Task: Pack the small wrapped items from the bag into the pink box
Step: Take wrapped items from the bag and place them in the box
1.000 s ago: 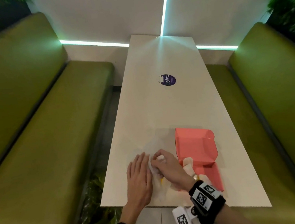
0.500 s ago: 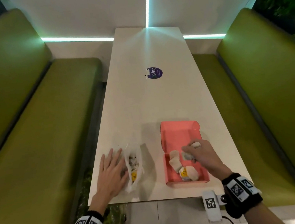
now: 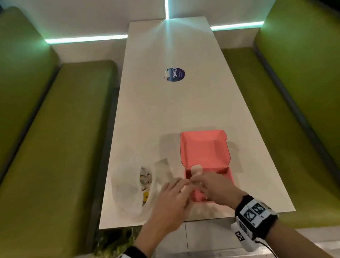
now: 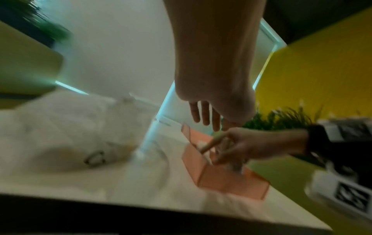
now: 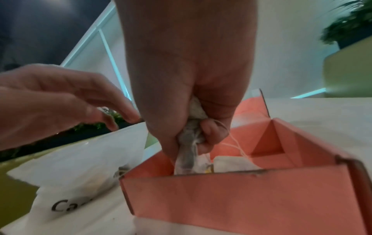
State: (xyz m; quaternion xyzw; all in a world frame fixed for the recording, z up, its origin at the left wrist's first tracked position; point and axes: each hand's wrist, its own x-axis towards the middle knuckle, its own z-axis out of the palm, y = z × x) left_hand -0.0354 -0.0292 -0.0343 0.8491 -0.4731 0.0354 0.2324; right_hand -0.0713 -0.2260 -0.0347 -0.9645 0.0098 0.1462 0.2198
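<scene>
The pink box [image 3: 226, 175] stands open near the table's front edge, its lid [image 3: 203, 146] folded back. Pale wrapped items [image 5: 235, 163] lie inside it. My right hand [image 3: 196, 180] is over the box's near left corner and grips a crumpled bundle of wrapped items [image 5: 189, 138] with a thin string trailing from it. My left hand [image 3: 183, 183] reaches in from the left with straight fingers, holding nothing, its tips beside the box's left wall. The white plastic bag [image 3: 129, 189] lies left of the box with several wrapped items [image 3: 144, 178] showing in its mouth.
The long white table [image 3: 173, 111] carries a round dark blue sticker [image 3: 175, 74] further back. Green padded benches [image 3: 36, 147] run along both sides. The table's front edge [image 3: 199, 217] is just below my hands.
My right hand carried wrapped items from the bag to the box and now holds them low over its near left corner. My left hand left the bag and moved right to the box.
</scene>
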